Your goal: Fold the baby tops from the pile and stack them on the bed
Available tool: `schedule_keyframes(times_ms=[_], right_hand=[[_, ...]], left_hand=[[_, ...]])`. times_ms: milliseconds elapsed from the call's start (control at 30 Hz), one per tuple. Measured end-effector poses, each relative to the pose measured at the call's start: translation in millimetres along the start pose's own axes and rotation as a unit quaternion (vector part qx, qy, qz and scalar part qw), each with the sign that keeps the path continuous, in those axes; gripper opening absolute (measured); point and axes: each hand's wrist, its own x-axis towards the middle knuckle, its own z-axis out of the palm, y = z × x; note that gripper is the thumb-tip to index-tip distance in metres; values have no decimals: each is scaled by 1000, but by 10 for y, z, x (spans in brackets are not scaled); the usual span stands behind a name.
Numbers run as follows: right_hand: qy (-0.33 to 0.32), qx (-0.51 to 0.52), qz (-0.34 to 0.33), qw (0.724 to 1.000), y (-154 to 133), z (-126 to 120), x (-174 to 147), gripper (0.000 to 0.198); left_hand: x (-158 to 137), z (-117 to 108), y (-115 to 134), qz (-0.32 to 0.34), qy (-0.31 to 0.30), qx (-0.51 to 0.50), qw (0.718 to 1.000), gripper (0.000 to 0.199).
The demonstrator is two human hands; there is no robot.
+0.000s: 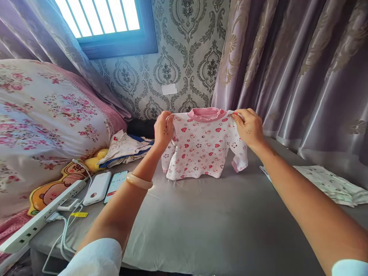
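Note:
A small long-sleeved baby shirt [201, 147], white with red and pink prints and a pink collar, hangs upright between my hands. My left hand [164, 130] pinches its left shoulder, and my right hand [247, 126] grips the opposite shoulder. Both sleeves dangle at the sides, the right one ending in a pink cuff. The hem hangs at or just above the grey sheet [184, 226]; whether it touches I cannot tell.
Folded clothes [129, 147] lie at the back left, and a pale folded garment [330, 184] at the right. A white power bank [97, 188], a phone [115, 184] and a power strip [43, 214] with cables occupy the left side. Curtains [287, 69] border the right.

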Motion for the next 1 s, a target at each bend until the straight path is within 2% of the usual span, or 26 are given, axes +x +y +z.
schedule_keyframes(times_ms=[100, 200, 300, 400, 533, 633, 733, 800, 867, 933, 1000], right_hand=[[12, -82, -25, 996, -90, -78, -78, 38], [12, -138, -43, 989, -115, -185, -136, 41], [5, -170, -64, 983, -116, -304, -175, 43], [-2, -172, -92, 981, -154, -449, -216, 42], [-9, -126, -124, 984, -296, -711, -263, 40], [-4, -93, -152, 984, -446, -933, -239, 36], [-22, -39, -153, 987, -558, -1087, -141, 31], [-52, -14, -126, 991, -560, -1088, -64, 27], [-96, -3, -92, 991, -481, -977, -20, 24], [-158, 6, -60, 986, -335, -764, -43, 22], [-221, -7, -26, 975, -160, -486, -144, 22]], left_hand=[[-95, -79, 69, 36, 19, 116, 992, 23], [-158, -211, 72, 60, -15, 200, 978, 27], [-189, -376, 30, 104, -47, 238, 965, 29], [-208, -580, 38, 151, -53, 221, 962, 31], [-219, -927, 220, 183, -51, 168, 967, 32], [-184, -1200, 419, 179, -60, 131, 973, 30], [-92, -1373, 538, 142, -76, 78, 984, 30], [-22, -1371, 510, 104, -108, 48, 988, 31], [14, -1255, 378, 64, -164, 32, 984, 32], [-14, -1042, 158, 35, -234, 28, 971, 30], [-117, -772, -107, 34, -264, 40, 963, 32]])
